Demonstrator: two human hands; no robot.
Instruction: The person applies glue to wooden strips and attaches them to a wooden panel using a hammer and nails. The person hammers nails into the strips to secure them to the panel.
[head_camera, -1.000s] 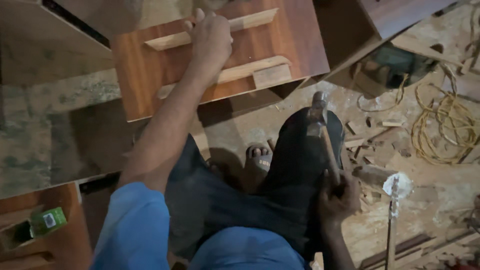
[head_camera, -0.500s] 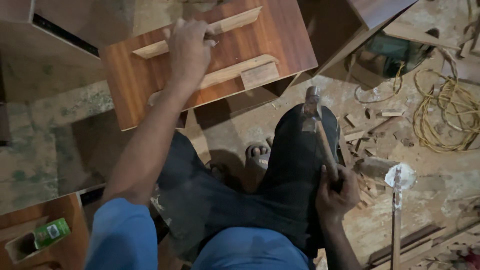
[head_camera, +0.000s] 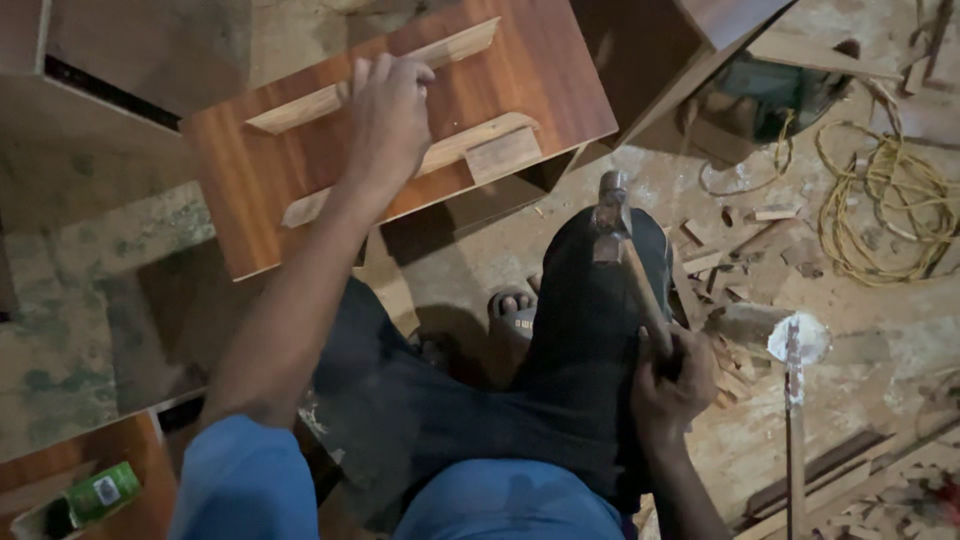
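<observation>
Fingers (head_camera: 395, 75) of the left hand (head_camera: 385, 125) press a wooden strip (head_camera: 375, 75) on the upper-centre panel (head_camera: 400, 140), right hand (head_camera: 670, 385) apparently clenching the hammer (head_camera: 625, 255) lower right, where a loose strip could skid.

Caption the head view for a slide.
Left hand on a wooden panel; right hand holds a hammer over the knee.

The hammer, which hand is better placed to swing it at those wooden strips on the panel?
Right, probably. The right hand already grips the hammer by its handle, head resting on the knee. The left hand lies on the wooden strips of the brown panel, steadying them.
</observation>
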